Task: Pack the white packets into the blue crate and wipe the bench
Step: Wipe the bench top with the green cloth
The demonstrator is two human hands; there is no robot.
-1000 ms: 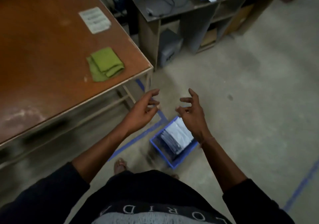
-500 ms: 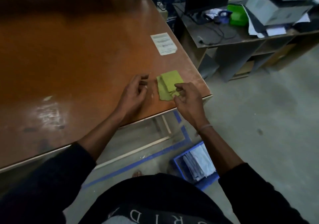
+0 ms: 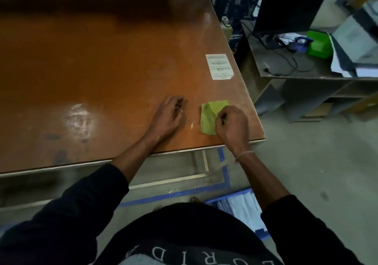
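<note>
Crate w/ white packets on floor by feet, low right, partly cut off behind torso; one crate, packet count unclear. Since 1 s ago: hands up from over crate to bench, so packing prob. done, wiping next. Right hand now curled, pinching near edge of one green cloth close to bench corner. Left hand resting just beside cloth, fingers loosely curled, holding nothing. One paper label farther back. Two hands, one cloth.
</note>
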